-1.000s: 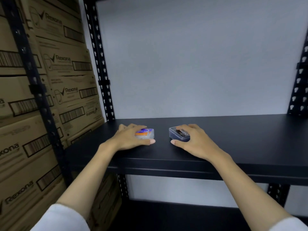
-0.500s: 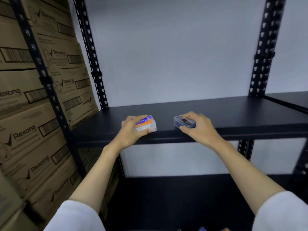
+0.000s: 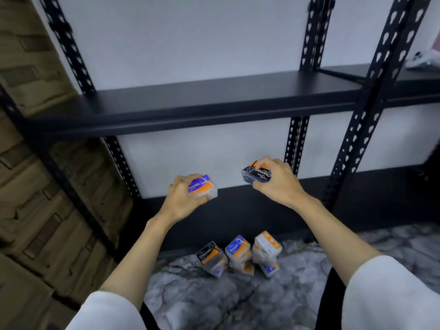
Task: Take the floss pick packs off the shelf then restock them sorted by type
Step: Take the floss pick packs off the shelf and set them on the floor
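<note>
My left hand [image 3: 182, 200] grips a purple-and-orange floss pick pack [image 3: 202, 186] in the air below the black shelf [image 3: 190, 101]. My right hand [image 3: 277, 183] holds a black charcoal floss pick pack [image 3: 257, 175] at about the same height, a little to the right. Both packs are off the shelf board, which now bears nothing. On the floor below lies a pile of several floss pick packs [image 3: 239, 254], black, purple-orange and white ones mixed together.
Stacked cardboard boxes [image 3: 35, 163] fill the left side behind a black upright [image 3: 71, 55]. Another black upright [image 3: 371, 103] stands at the right. The floor [image 3: 214, 294] is grey marble-patterned. A white object [image 3: 423, 61] lies on the neighbouring shelf at far right.
Both hands lifted their packs off the shelf and lowered them below the shelf board. My view tilted down, so the floor and the pile of packs came into sight.
</note>
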Tool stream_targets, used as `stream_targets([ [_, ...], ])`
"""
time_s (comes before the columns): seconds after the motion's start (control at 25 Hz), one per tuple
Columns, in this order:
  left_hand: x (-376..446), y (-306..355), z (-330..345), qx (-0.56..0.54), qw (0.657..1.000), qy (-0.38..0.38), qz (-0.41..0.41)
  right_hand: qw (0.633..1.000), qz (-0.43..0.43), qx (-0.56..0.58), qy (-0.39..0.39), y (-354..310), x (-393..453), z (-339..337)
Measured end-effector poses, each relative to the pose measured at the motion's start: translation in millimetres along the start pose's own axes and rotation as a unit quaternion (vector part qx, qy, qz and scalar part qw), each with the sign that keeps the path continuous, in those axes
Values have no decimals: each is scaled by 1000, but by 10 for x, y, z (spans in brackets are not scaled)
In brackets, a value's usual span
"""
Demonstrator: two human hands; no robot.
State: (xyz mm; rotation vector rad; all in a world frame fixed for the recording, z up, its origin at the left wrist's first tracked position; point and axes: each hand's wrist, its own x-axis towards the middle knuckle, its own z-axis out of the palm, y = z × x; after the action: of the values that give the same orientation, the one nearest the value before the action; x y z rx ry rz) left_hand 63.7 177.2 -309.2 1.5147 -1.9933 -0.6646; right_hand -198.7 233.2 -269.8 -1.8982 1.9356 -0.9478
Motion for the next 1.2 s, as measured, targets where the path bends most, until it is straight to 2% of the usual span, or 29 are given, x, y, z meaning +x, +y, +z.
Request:
stream_targets([
  [0.12, -46, -378, 559, 6, 997, -26, -70, 998, 42, -42, -14, 524, -130, 482],
  [0.28, -152, -910, 1135, 27, 985, -61, -161, 988, 112, -49, -92, 1076, -288, 1148],
  [0.44, -163, -1417, 1473, 39, 974, -79, -209, 985, 113, -32, -128, 1362, -352, 1818],
  [0.68, -75, -1791, 1833, 25, 975, -104, -193, 979, 121, -39, -161, 1497, -227, 2601],
  [0.96, -113, -2018, 2019, 17, 978, -116, -170, 972, 109, -112, -174, 1534, -200, 2925],
  [1.08, -146, -2019, 1999, -12, 981, -110, -161, 975, 87, -58, -194, 1514, -129, 2832],
  [1.2, -166, -2014, 1944, -58, 980, -92, -169, 965, 61, 39, -251, 1569, 11, 2612],
])
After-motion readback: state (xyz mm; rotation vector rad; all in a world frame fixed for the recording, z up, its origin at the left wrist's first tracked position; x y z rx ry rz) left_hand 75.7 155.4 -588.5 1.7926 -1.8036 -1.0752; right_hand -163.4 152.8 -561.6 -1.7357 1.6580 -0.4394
